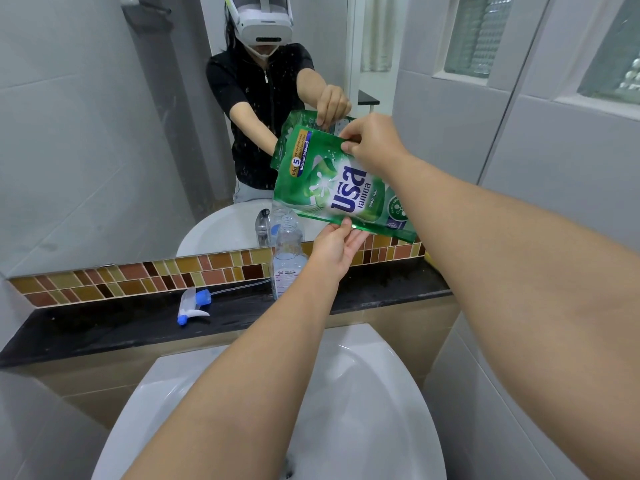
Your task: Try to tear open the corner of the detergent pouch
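A: Both hands are working up at the mirror point(86, 133) now, holding a green refill pouch point(332, 188) tilted in the air above the desk point(104, 327).

B: And the right hand point(374, 143) is sitting at the pouch's one o'clock corner, its fingers point(349, 135) pinching the top edge between thumb and forefinger.

A: The left hand point(337, 249) is coming in from six o'clock, fingers curled under the bottom seam, thumb pressing on the front of it.

B: The pouch's low corner, at about eight o'clock, is hanging right over the open neck of a clear plastic bottle point(287, 258). Whether it is touching the neck, I cannot tell.

A: That bottle is standing upright on the dark desk, just at nine o'clock of the left wrist, against the strip of brown mosaic tiles point(138, 275).

B: Further out at nine o'clock of the bottle, a blue and white spray head point(194, 304) is lying on its side, its thin tube trailing toward the bottle.

A: Down at six o'clock the white basin point(363, 393) is sitting below both forearms.

B: And the mirror is doubling the pouch and the person's hands.
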